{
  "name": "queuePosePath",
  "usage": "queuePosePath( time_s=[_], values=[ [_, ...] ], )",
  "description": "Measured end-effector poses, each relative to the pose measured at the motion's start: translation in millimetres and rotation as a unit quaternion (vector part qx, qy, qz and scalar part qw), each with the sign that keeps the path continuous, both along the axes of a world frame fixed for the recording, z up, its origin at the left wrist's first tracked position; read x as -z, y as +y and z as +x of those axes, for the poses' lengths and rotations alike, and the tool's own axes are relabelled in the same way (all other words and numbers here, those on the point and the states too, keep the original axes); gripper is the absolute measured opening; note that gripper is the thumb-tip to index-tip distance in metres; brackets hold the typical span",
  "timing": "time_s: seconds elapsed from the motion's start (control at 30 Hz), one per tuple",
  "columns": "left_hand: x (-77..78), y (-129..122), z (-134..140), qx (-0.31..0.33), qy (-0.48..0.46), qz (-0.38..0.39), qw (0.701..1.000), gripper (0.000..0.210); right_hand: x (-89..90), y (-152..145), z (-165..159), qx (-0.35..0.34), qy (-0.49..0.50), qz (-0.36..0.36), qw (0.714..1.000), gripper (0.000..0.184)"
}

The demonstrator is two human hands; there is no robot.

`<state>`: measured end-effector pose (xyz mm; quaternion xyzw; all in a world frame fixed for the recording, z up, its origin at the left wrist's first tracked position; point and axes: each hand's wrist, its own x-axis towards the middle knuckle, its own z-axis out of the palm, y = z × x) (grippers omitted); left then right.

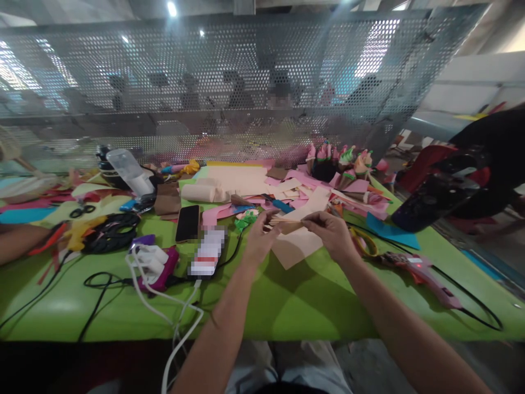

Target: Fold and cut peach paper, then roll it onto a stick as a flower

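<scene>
Both my hands meet over the middle of the green table, holding a small stack of thin cream pieces (pixel 288 225), which look like paper or foam. My left hand (pixel 262 236) is closed on the stack's left end, and my right hand (pixel 331 232) pinches its right end. Below them lies a larger cream sheet (pixel 294 253). Just past my left hand is a green ruffled piece (pixel 246 220). A blue-handled tool (pixel 283 205) lies behind the stack. Yellow scissors handles (pixel 365 242) and a pink corded tool (pixel 430 282) with a lit display are right of my right hand.
Left of me are a black phone (pixel 187 223), a lit phone (pixel 208 251) and a magenta power strip (pixel 164 273) with trailing cables. Coloured scraps and cone-shaped crafts (pixel 346 158) line the back, before a perforated metal screen (pixel 246 71). Another person's forearm (pixel 22 243) enters at left.
</scene>
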<state>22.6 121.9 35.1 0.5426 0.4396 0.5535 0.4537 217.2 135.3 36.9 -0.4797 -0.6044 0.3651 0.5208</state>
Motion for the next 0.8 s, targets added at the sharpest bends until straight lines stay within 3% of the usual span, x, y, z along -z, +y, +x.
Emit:
queuePosePath(
  time_s=[0.13,0.27,0.4,0.57,0.8],
  values=[
    [2.6,2.0,1.8,0.022,-0.068,-0.044,0.996,0.036,1.8,0.4,-2.4,-0.008,0.016,-0.013,1.000,0.036],
    [5.2,1.5,6.2,0.065,-0.177,-0.119,0.975,0.038,1.8,-1.0,-6.1,-0.033,0.026,-0.013,0.999,0.032],
    [7.2,0.8,9.9,0.064,-0.235,-0.152,0.958,0.038,1.4,-4.9,-11.1,-0.055,0.028,0.014,0.998,0.025],
    [4.9,1.2,9.8,0.061,-0.229,-0.148,0.960,0.049,3.4,-7.7,-15.3,-0.052,-0.003,0.055,0.997,0.020],
    [3.5,1.7,9.9,0.044,-0.185,-0.128,0.973,0.055,2.8,-7.3,-14.5,-0.045,-0.026,0.054,0.997,0.023]
  ],
)
